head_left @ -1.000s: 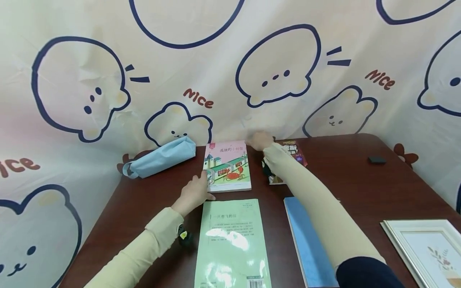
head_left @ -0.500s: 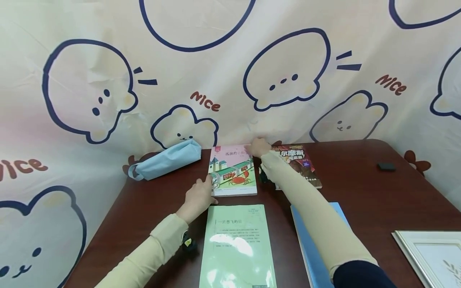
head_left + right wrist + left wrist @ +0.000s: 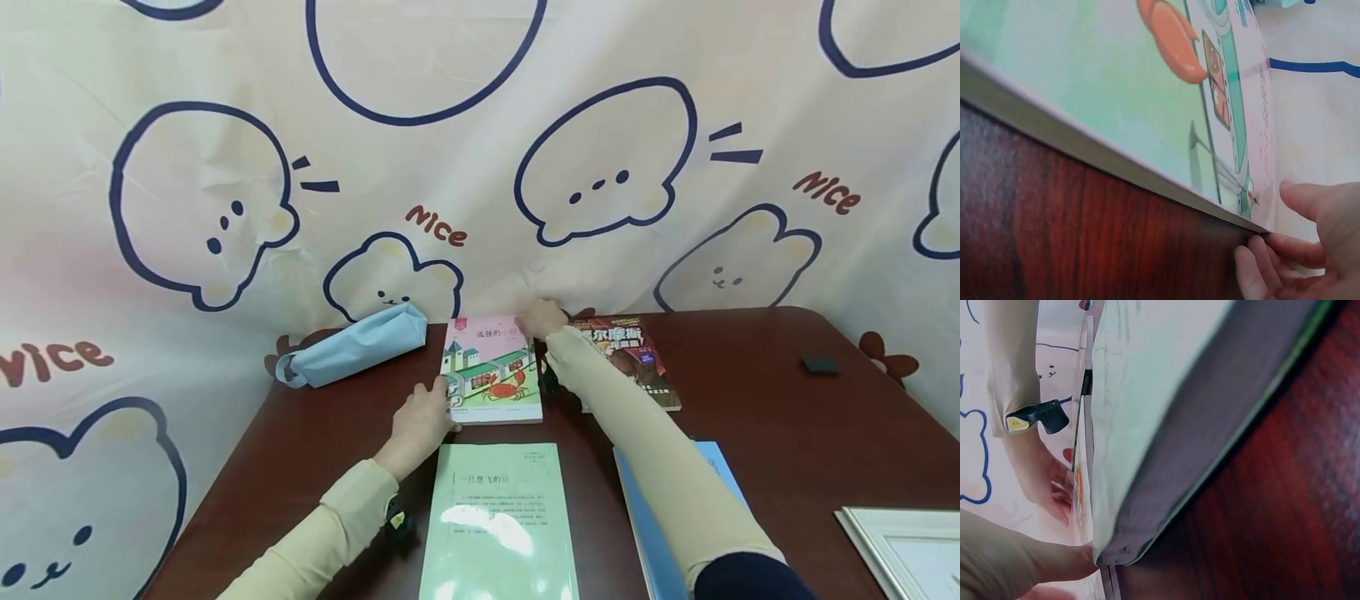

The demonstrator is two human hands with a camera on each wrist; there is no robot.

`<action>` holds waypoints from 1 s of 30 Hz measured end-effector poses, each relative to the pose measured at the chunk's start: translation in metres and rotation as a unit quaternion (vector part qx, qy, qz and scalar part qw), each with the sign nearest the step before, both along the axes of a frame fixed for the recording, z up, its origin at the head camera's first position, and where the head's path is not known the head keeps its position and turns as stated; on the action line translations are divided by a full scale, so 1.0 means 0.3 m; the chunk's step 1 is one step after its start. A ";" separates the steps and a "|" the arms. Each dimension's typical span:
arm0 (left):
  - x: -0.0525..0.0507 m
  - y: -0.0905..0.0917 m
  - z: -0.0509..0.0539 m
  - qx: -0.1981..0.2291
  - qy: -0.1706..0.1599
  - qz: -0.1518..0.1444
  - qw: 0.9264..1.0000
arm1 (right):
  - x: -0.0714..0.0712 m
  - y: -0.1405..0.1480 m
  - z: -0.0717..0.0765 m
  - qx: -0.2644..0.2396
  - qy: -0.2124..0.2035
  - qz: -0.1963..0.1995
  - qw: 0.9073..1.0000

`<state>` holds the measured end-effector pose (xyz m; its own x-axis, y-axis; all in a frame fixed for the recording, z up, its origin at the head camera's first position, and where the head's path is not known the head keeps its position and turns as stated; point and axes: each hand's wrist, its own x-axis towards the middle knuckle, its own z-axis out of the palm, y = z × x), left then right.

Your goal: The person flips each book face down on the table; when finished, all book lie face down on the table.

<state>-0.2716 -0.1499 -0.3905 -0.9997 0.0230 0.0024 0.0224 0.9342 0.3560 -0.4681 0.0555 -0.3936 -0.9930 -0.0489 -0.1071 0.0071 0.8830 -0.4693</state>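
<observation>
A pink-and-green picture book (image 3: 492, 358) with a red crab on its cover lies flat near the table's back edge. My left hand (image 3: 422, 425) is at its lower left corner, fingers along the left side and thumb by the bottom edge. At the upper right corner, my right hand (image 3: 543, 319) touches the book; in the right wrist view its fingers (image 3: 1297, 249) meet the corner while the thumb stays off the cover. Just in front of the picture book lies a glossy pale green book (image 3: 498, 525), whose corner appears close to my left thumb in the left wrist view.
A light blue pencil case (image 3: 356, 346) lies at back left. Behind my right sleeve is a dark red book (image 3: 645, 358); a blue book (image 3: 660, 537) lies partly under that arm. Farther right are a white picture frame (image 3: 900, 542) and a small black object (image 3: 820, 365).
My right hand has moved left onto the picture book's upper right corner, uncovering more of the dark red book. My left hand stays at the lower left corner. The head view has shifted slightly.
</observation>
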 end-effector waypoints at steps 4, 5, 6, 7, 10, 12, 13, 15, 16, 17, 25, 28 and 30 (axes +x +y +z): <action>0.002 0.001 -0.007 0.017 -0.001 0.019 1.000 | 0.009 0.007 -0.002 -0.076 -0.019 -0.012 0.997; 0.001 0.002 -0.008 0.018 -0.001 0.023 1.000 | 0.010 0.009 0.001 -0.107 -0.027 -0.020 0.994; 0.000 0.003 -0.008 0.017 -0.001 0.025 1.000 | 0.010 0.009 0.006 -0.139 -0.034 -0.030 0.989; -0.002 0.004 -0.007 0.016 -0.001 0.028 0.999 | 0.010 0.009 0.011 -0.168 -0.041 -0.039 0.984; -0.005 0.008 -0.008 0.013 -0.008 0.030 0.999 | 0.003 0.006 0.021 -0.233 -0.070 -0.065 0.968; -0.006 0.011 -0.009 0.009 -0.012 0.030 0.999 | -0.006 0.005 0.021 -0.254 -0.088 -0.075 0.960; -0.007 0.012 -0.008 0.007 -0.013 0.029 0.999 | -0.012 0.005 0.020 -0.259 -0.096 -0.078 0.958; -0.009 0.014 -0.009 0.001 -0.015 0.029 0.999 | -0.025 0.005 0.014 -0.271 -0.112 -0.083 0.953; -0.010 0.015 -0.008 -0.002 -0.014 0.028 0.999 | -0.030 0.006 0.013 -0.272 -0.117 -0.084 0.951; -0.012 0.015 -0.008 -0.005 -0.013 0.028 1.000 | -0.034 0.008 0.011 -0.271 -0.120 -0.081 0.952; -0.013 0.013 -0.011 -0.014 -0.013 0.026 0.999 | -0.031 0.021 0.022 -0.313 -0.135 -0.063 0.938; -0.008 0.012 -0.011 -0.013 -0.010 0.023 1.000 | -0.009 0.018 0.040 -0.336 -0.139 -0.068 0.929; -0.005 0.011 -0.010 -0.013 -0.009 0.022 1.000 | 0.003 0.017 0.047 -0.349 -0.141 -0.074 0.924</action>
